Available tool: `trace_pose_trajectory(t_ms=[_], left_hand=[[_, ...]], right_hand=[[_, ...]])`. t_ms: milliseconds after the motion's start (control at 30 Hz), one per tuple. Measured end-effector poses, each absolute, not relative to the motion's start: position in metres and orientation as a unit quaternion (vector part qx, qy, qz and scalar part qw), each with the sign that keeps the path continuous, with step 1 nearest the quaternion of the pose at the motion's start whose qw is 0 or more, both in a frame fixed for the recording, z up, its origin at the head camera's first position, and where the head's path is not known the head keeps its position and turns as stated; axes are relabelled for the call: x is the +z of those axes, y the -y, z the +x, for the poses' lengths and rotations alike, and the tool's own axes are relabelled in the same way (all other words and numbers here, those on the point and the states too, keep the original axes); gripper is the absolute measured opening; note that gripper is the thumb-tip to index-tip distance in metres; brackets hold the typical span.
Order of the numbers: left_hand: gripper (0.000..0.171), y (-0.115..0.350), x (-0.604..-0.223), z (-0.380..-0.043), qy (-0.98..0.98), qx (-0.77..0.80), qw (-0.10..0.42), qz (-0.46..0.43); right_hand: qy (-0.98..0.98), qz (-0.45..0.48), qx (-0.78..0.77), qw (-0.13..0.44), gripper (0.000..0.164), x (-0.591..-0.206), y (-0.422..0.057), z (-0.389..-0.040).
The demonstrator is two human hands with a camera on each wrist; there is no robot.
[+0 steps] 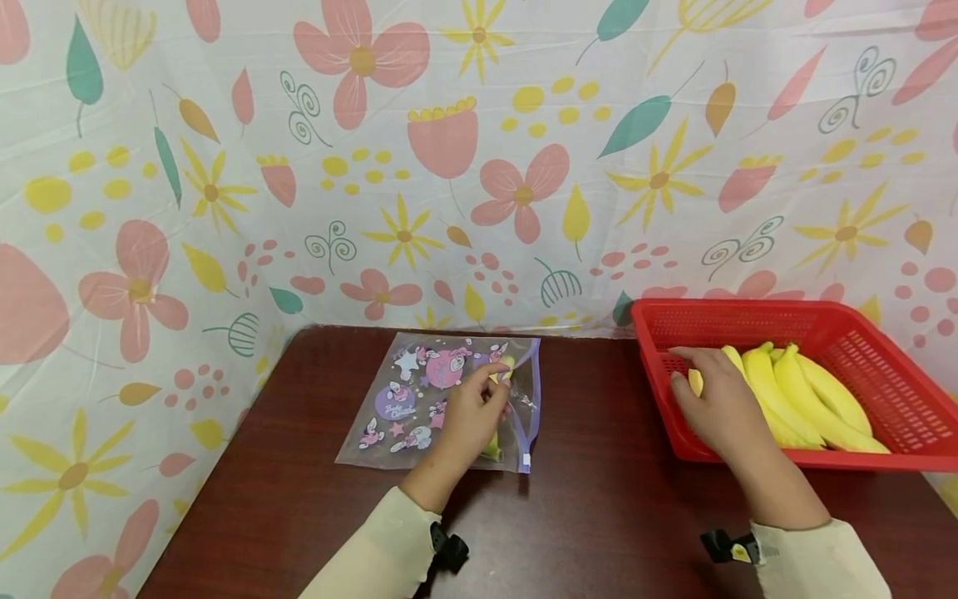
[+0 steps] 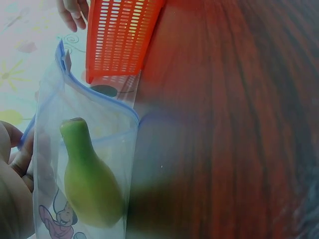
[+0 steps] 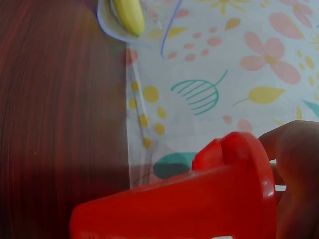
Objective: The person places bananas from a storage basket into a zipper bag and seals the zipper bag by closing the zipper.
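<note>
A clear zip bag with pink cartoon prints and a purple zip edge lies on the table. Inside it is a yellow-green banana, its stem end toward the bag's mouth. My left hand pinches the bag near the mouth, and the upper layer stands raised there. My right hand is over the left part of a red basket, beside several yellow bananas. A bit of yellow shows between its thumb and forefinger; whether they touch it is hidden.
The dark wooden table runs back to a flower-printed cloth, which also hangs along the left side. The basket's raised walls stand around the bananas. Black straps with small devices are on both wrists.
</note>
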State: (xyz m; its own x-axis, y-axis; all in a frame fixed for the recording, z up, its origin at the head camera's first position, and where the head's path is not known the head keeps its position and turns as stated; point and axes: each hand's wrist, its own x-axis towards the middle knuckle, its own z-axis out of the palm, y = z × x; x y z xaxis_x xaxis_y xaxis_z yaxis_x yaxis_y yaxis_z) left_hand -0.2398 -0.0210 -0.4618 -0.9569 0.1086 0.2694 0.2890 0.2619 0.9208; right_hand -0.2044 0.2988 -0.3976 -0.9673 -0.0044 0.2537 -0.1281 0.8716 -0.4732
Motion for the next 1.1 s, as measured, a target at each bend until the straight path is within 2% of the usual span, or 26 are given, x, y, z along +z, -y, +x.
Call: trace_pose_trajectory(t_ms=[633, 1100], left_hand=[[0.026, 0.021, -0.461, -0.239, 0.794, -0.587, 0.086, -0.132], [0.027, 0.022, -0.459, -0.239, 0.798, -0.582, 0.084, -0.13]], right_hand=[[0.98, -0.017, 0.191, 0.047, 0.056, -0.408, -0.329, -0.216], [0.987, -0.033, 0.148, -0.045, 0.064, -0.407, -0.342, -0.227]])
